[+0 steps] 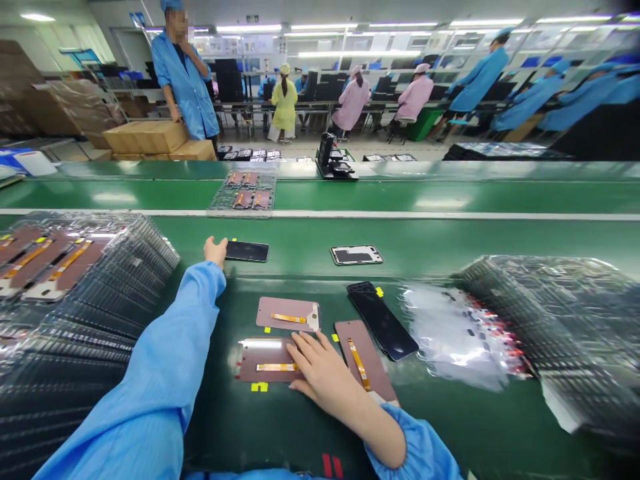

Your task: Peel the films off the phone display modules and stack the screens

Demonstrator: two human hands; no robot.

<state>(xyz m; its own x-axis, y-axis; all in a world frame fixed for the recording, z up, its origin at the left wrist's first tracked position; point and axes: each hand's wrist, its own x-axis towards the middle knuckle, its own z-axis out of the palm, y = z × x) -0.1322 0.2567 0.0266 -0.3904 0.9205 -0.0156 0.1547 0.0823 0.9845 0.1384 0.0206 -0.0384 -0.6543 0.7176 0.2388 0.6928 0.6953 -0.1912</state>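
Observation:
My left hand reaches out to the far strip of the bench, its fingers closed on the left end of a dark phone screen lying face up. Fingers outstretched, my right hand rests over the right end of a brownish screen panel with an orange flex cable. Just beyond it lies a similar panel. Another panel sits partly behind my right wrist. Black phone screens lie stacked at an angle to the right. Farther off is a phone frame with a white and dark inside.
Tall stacks of clear plastic trays stand at left and right. Clear film pieces with red tabs lie beside the right stack. A tray of panels and a black fixture sit farther back. Several people work beyond.

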